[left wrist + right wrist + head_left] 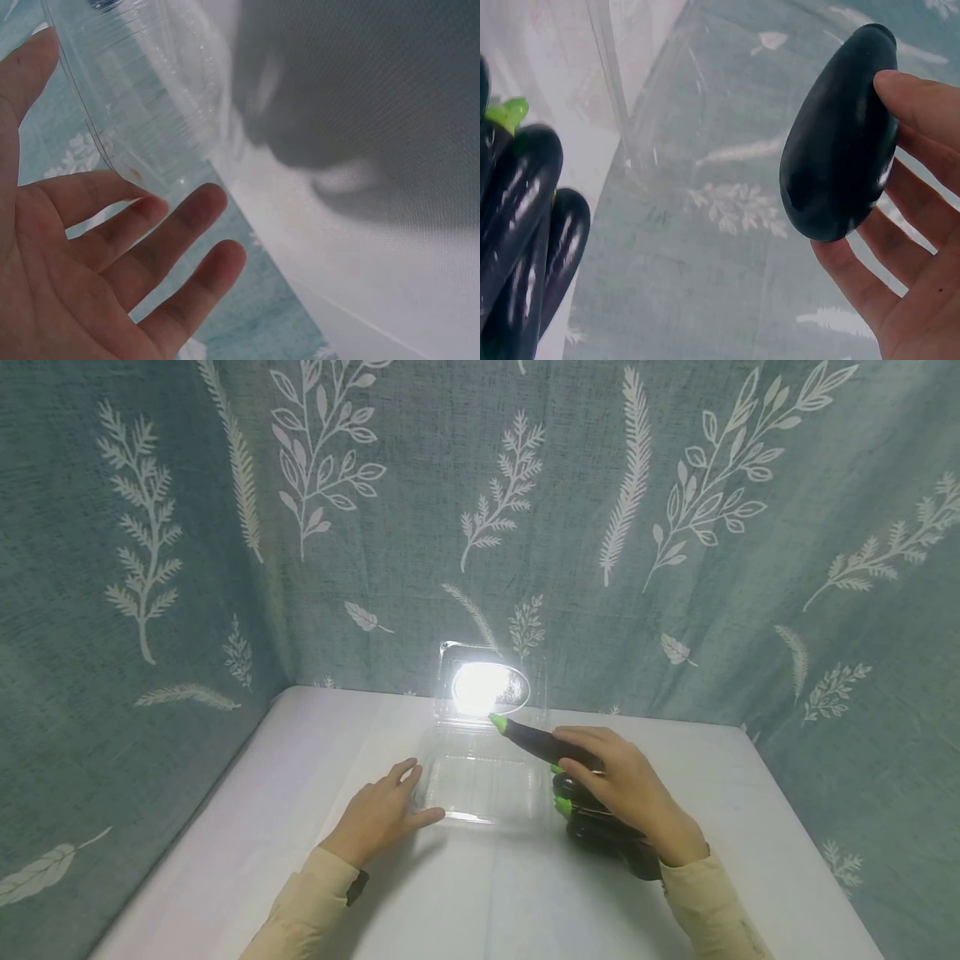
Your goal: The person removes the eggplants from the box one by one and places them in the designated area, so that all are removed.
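Note:
A dark purple eggplant with a bright green stem end is held by my right hand, just above the right rim of a clear plastic clamshell container. In the right wrist view, thumb and fingers grip the same eggplant around its blunt end. My left hand is at the container's left side, fingers spread. Seen from the left wrist, the thumb and fingers lie along the container wall; firm contact cannot be told. The container's lid stands raised at the back and reflects a bright light.
Several more eggplants lie in a pile right of the container, partly under my right forearm. A white cloth covers the table. Green leaf-patterned curtains rise behind and at both sides.

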A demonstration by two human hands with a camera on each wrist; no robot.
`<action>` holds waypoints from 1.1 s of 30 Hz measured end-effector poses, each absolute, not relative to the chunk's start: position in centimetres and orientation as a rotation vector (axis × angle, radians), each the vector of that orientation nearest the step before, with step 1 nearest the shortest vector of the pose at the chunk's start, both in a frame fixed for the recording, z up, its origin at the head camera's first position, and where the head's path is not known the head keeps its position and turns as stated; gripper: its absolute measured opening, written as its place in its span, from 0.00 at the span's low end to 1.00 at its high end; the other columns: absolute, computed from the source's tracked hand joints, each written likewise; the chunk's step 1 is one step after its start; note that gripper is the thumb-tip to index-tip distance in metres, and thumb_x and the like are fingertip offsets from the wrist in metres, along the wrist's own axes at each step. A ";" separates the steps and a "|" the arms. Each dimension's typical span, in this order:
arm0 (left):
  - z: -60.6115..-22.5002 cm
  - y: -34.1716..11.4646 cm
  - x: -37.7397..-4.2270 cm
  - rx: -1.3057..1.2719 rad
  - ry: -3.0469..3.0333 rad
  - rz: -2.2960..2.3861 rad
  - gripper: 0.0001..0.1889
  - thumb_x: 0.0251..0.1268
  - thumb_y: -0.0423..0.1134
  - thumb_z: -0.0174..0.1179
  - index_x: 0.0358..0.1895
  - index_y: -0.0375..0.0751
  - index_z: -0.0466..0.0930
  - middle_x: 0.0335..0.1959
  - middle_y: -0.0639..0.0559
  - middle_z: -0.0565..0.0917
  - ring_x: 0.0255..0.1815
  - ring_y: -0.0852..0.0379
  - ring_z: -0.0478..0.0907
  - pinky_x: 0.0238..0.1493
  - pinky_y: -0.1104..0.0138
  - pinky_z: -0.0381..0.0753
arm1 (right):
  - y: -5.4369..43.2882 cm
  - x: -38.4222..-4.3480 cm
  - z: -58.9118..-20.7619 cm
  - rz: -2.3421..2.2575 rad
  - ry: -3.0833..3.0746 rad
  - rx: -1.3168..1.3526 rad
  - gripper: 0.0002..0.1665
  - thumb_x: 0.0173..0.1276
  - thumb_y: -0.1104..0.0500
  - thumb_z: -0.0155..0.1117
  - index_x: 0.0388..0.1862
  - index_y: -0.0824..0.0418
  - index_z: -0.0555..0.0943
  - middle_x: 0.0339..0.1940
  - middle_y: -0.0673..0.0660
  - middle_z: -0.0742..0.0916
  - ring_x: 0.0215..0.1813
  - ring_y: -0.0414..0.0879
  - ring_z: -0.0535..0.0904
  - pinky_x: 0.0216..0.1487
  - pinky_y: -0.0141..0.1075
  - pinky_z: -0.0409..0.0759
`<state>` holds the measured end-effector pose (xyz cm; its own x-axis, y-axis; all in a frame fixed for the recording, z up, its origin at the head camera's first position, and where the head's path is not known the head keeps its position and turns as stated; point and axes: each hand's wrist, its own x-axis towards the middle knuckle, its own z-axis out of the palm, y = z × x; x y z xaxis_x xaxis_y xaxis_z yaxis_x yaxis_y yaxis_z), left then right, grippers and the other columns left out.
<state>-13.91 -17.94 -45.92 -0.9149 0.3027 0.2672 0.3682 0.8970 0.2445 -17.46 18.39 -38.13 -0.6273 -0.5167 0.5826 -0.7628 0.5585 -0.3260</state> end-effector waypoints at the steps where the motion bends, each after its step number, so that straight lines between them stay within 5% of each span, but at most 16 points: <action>1: -45.9 -17.9 -13.9 -0.510 -2.840 -0.430 0.43 0.65 0.63 0.62 0.67 0.25 0.73 0.67 0.32 0.75 0.45 0.35 0.85 0.44 0.44 0.83 | 18.7 -17.3 -38.0 0.782 -2.375 1.023 0.26 0.65 0.59 0.75 0.63 0.55 0.83 0.59 0.51 0.86 0.60 0.48 0.81 0.53 0.42 0.83; 5: -46.0 -18.0 -14.0 -0.514 -2.843 -0.442 0.43 0.66 0.64 0.62 0.67 0.25 0.73 0.67 0.32 0.74 0.47 0.35 0.85 0.46 0.43 0.83 | 19.8 -16.7 -37.8 0.771 -2.389 0.973 0.26 0.65 0.60 0.75 0.63 0.54 0.83 0.60 0.50 0.85 0.60 0.48 0.81 0.50 0.41 0.84; 12: -46.2 -18.1 -14.0 -0.519 -2.845 -0.452 0.43 0.65 0.63 0.63 0.66 0.25 0.73 0.67 0.32 0.74 0.48 0.34 0.84 0.46 0.42 0.83 | 21.5 -15.7 -38.0 0.718 -2.372 0.940 0.27 0.64 0.62 0.76 0.62 0.57 0.83 0.60 0.52 0.85 0.62 0.49 0.79 0.61 0.44 0.77; 21: -46.3 -18.0 -14.0 -0.510 -2.872 -0.447 0.44 0.66 0.64 0.61 0.67 0.25 0.72 0.68 0.32 0.73 0.52 0.33 0.83 0.49 0.42 0.82 | 23.6 -14.7 -38.8 0.696 -2.327 0.938 0.29 0.60 0.66 0.77 0.62 0.58 0.83 0.58 0.52 0.86 0.52 0.43 0.77 0.43 0.27 0.74; 29: -46.2 -18.0 -14.0 -0.526 -2.852 -0.409 0.43 0.66 0.65 0.61 0.66 0.26 0.74 0.67 0.32 0.74 0.47 0.35 0.85 0.45 0.43 0.84 | 24.5 -13.7 -39.8 0.650 -2.367 0.911 0.30 0.59 0.64 0.78 0.62 0.56 0.83 0.59 0.49 0.85 0.59 0.48 0.79 0.61 0.23 0.68; 33: -46.1 -18.0 -14.0 -0.528 -2.854 -0.401 0.43 0.66 0.65 0.61 0.66 0.25 0.74 0.67 0.32 0.74 0.48 0.34 0.84 0.45 0.43 0.83 | 25.0 -13.1 -40.5 0.627 -2.395 0.915 0.30 0.59 0.63 0.78 0.61 0.55 0.83 0.58 0.49 0.85 0.59 0.48 0.79 0.62 0.22 0.67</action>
<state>-14.02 -17.96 -46.12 -0.9134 0.3183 0.2537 0.3759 0.8987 0.2260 -13.14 24.96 -40.51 -0.6511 -0.4758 0.5913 -0.7046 0.6686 -0.2378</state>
